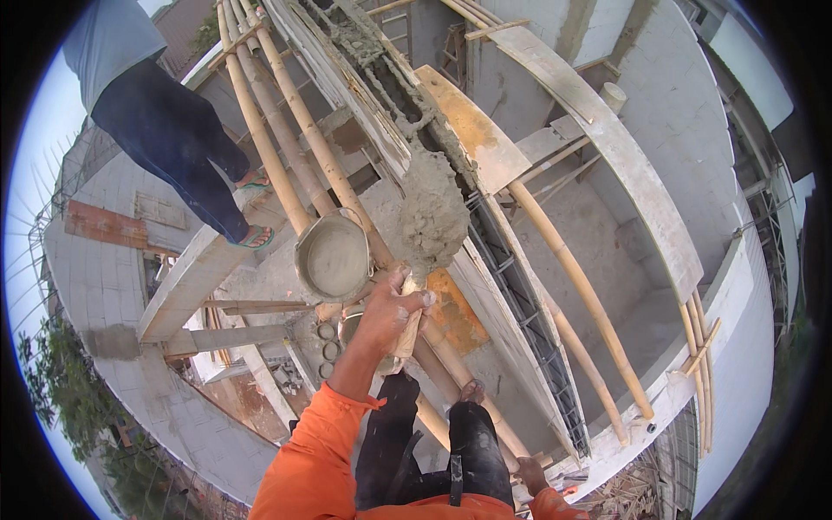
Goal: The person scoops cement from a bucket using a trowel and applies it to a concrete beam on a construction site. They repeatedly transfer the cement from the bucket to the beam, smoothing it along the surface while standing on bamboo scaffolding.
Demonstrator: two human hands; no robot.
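Grey block walls (676, 113) and bamboo poles (572, 251) surround wet mortar work.

Left hand (390, 314): grip clenched around a pale, mortar-smeared piece (411, 328), just on the near side of the mortar heap (433, 212); a bucket (299, 264) of grey mix sits to the left. Right hand (531, 475), near right, is beside a bamboo pole's near end; its grip I cannot tell. Far left, another person (165, 130) stands in sandals.

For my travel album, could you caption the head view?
Left hand grips a pale object by wet cement and a round bucket; right hand near a bamboo pole.
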